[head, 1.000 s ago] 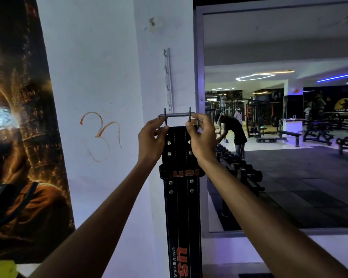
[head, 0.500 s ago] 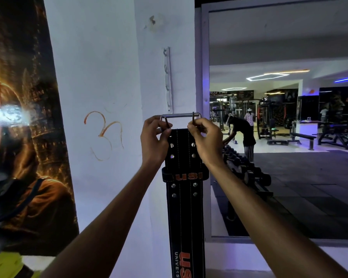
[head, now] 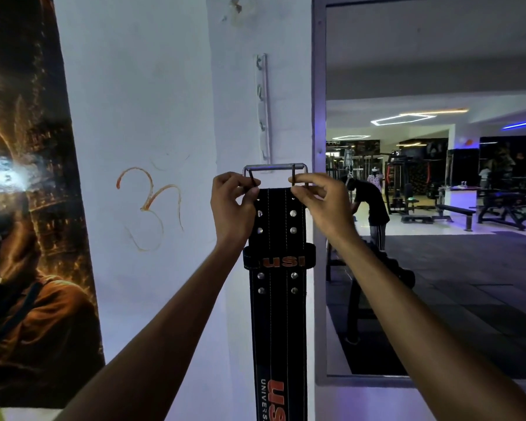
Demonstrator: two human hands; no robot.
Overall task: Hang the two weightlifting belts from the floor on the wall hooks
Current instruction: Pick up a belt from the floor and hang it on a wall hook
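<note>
While you pinch the buckle (head: pixel 275 169) at both ends, left hand (head: pixel 233 205) and right hand (head: pixel 316 202) each clenched on a prong, the belt (head: pixel 278 299) hangs straight down the wall, buckle frame level and just under the hook rail (head: pixel 263 107). That grip probably keeps the frame open for a hook. Lowest hook sits right above. Mirror frame (head: pixel 319 117) crowds your right. Second belt not visible.
</note>
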